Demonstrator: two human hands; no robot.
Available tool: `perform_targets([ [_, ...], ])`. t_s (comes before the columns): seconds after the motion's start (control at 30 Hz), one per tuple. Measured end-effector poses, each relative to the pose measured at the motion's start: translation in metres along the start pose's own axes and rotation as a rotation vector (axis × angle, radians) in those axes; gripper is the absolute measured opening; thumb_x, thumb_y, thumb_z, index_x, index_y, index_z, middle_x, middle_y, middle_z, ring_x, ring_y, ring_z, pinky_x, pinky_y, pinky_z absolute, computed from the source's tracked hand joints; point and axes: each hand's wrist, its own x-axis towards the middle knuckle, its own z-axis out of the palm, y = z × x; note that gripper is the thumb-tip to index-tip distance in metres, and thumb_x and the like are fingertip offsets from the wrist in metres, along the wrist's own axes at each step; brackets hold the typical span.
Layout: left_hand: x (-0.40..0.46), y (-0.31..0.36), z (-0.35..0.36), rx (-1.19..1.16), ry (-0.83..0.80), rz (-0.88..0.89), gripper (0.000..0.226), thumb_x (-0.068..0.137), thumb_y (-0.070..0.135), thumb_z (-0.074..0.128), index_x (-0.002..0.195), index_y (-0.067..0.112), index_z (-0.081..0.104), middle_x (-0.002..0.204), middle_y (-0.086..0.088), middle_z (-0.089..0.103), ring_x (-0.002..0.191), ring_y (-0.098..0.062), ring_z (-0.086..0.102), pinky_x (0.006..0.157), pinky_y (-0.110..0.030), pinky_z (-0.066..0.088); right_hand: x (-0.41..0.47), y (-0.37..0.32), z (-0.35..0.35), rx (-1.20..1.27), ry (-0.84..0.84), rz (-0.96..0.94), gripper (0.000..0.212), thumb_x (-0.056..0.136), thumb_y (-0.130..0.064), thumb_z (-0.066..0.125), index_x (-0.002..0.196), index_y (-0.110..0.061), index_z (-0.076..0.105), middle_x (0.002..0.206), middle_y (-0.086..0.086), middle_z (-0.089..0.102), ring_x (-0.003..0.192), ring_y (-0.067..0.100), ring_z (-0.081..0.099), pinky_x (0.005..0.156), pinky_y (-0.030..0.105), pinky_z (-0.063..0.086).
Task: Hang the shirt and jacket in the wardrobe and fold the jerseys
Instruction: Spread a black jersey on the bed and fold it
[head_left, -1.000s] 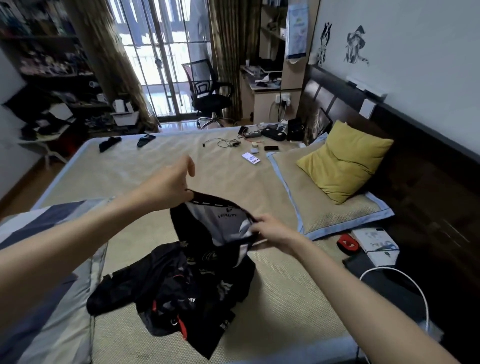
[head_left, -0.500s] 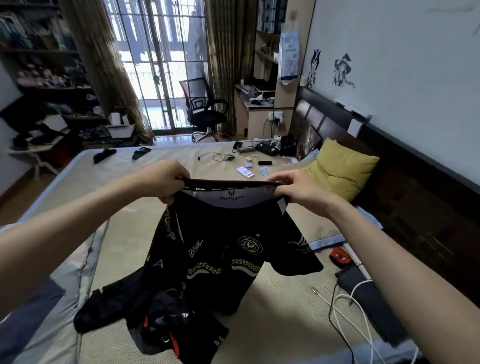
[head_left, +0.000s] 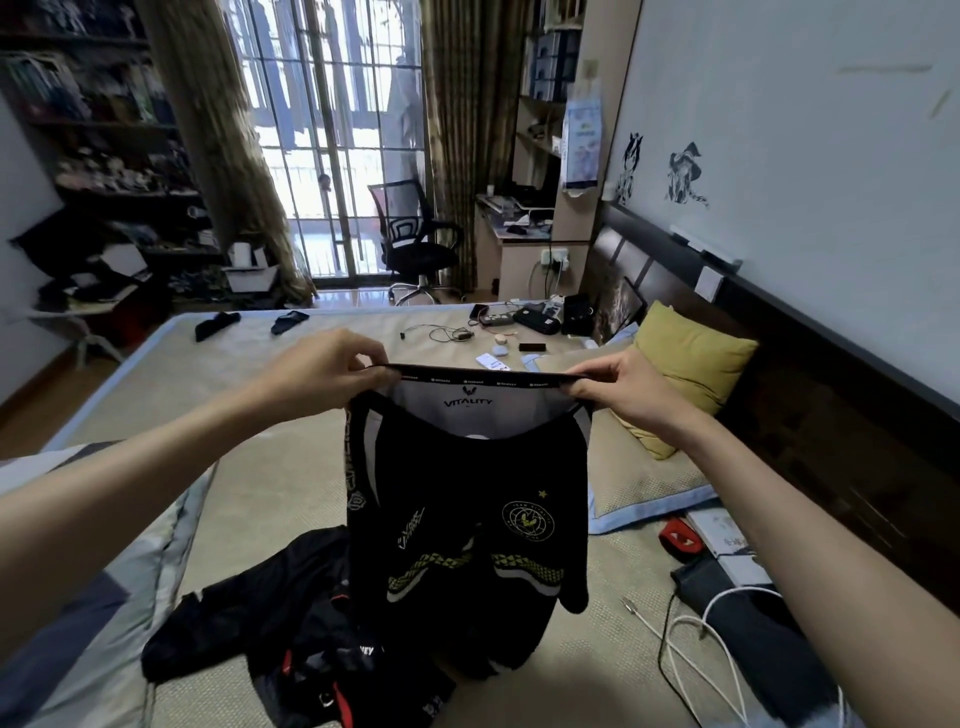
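— So, what do both hands have?

— One black jersey (head_left: 467, 514), held up in the air over the bed (head_left: 270, 478). The left hand (head_left: 322, 371) pinches the left end of the collar band, thumb and fingers curled tight on the fabric. The right hand (head_left: 621, 387) pinches the right end the same way. Each grip is closed on the cloth, and the band is pulled taut and level between them.

— Which way does it face?

— The pale inside of the neck shows, printed with "VITALITY". Below it hangs the black body with a round crest and yellow patterned bands. Its lower hem reaches down near the mat, though I cannot tell whether it touches.

— And the other clothes?

— A heap of dark garments (head_left: 291, 629) lies crumpled on the bed, low and to the left of the hanging jersey, with red trim showing. I cannot tell the pieces apart.

— Anything else nearby?

— A yellow pillow (head_left: 696, 358) leans by the headboard, just behind the right hand. A white cable (head_left: 696, 644) loops on the bed at lower right. An office chair (head_left: 415, 244) stands by the window, well apart.
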Motion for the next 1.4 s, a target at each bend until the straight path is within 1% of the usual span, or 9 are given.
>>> perform_targets([
  [0.1,-0.001,-0.002,-0.002,0.125,0.190,0.041,0.021,0.095,0.033,0.065,0.076,0.025,0.066,0.064,0.010,0.064,0.059,-0.013,0.061,0.055,-0.030,0.043,0.003,-0.004,0.003,-0.086,0.035,-0.027,0.027,0.091,0.004,0.063,0.101,-0.014,0.080,0.100,0.018,0.077,0.087,0.016,0.063,0.085,0.036,0.051],
  [0.23,0.001,0.008,-0.004,0.114,0.390,0.079,0.017,0.096,0.025,0.063,0.084,0.015,0.069,0.073,0.004,0.066,0.066,-0.022,0.063,0.062,-0.034,0.049,0.010,-0.017,0.005,-0.119,0.101,-0.038,0.018,0.097,-0.004,0.060,0.097,-0.011,0.077,0.083,0.009,0.065,0.078,0.018,0.053,0.073,0.031,0.042],
  [0.33,0.007,0.017,-0.014,0.016,0.456,0.037,0.018,0.100,0.027,0.058,0.090,0.013,0.065,0.083,-0.003,0.066,0.076,-0.024,0.063,0.068,-0.038,0.051,0.019,-0.034,-0.001,-0.002,0.155,-0.058,0.020,0.102,-0.014,0.058,0.100,0.002,0.071,0.084,0.010,0.057,0.080,0.019,0.053,0.074,0.034,0.043],
  [0.5,0.025,0.036,-0.032,-0.156,0.543,-0.020,0.026,0.105,0.033,0.044,0.100,0.012,0.057,0.068,0.000,0.054,0.071,-0.028,0.054,0.063,-0.038,0.038,0.035,-0.077,-0.008,-0.062,0.365,-0.208,0.021,0.104,-0.025,0.056,0.096,-0.012,0.070,0.073,-0.004,0.056,0.063,0.002,0.049,0.061,0.018,0.035],
  [0.73,0.024,0.047,-0.042,0.033,0.692,0.007,0.027,0.106,0.042,0.038,0.106,0.018,0.051,0.076,-0.015,0.061,0.074,-0.037,0.060,0.065,-0.046,0.046,0.011,-0.100,-0.014,-0.143,0.493,-0.312,0.023,0.102,-0.030,0.060,0.091,-0.012,0.072,0.069,-0.012,0.059,0.066,0.001,0.052,0.064,0.022,0.038],
  [0.97,-0.027,0.066,-0.037,-0.134,0.467,0.182,0.021,0.104,0.032,0.050,0.093,0.015,0.056,0.050,0.004,0.048,0.047,-0.007,0.041,0.052,-0.032,0.033,-0.068,-0.093,-0.008,-0.138,0.493,-0.330,0.021,0.101,-0.027,0.060,0.092,-0.013,0.073,0.084,0.011,0.072,0.079,0.027,0.066,0.069,0.039,0.048],
  [1.1,-0.075,0.077,-0.030,-0.077,0.262,0.221,0.021,0.098,0.040,0.053,0.089,0.022,0.059,0.059,0.001,0.066,0.043,-0.009,0.040,0.045,-0.026,0.033,-0.126,-0.080,-0.012,-0.097,0.407,-0.335,0.017,0.101,-0.019,0.062,0.090,-0.012,0.074,0.079,0.001,0.071,0.075,0.013,0.063,0.071,0.029,0.046],
  [1.27,-0.081,0.086,0.002,-0.078,0.087,0.199,0.026,0.095,0.042,0.053,0.088,0.019,0.062,0.054,0.007,0.064,0.040,-0.012,0.042,0.038,-0.015,0.025,-0.153,-0.041,-0.010,-0.067,0.296,-0.195,0.023,0.100,-0.021,0.063,0.088,-0.004,0.071,0.077,0.020,0.065,0.074,0.013,0.055,0.072,0.032,0.042],
  [1.4,-0.066,0.083,0.038,-0.288,-0.087,0.198,0.022,0.100,0.013,0.054,0.085,-0.002,0.060,0.039,0.014,0.049,0.033,0.004,0.042,0.038,-0.007,0.025,-0.166,-0.007,-0.014,0.011,0.216,-0.116,0.023,0.102,-0.018,0.061,0.089,-0.001,0.070,0.078,0.018,0.065,0.077,0.015,0.056,0.074,0.032,0.042],
])
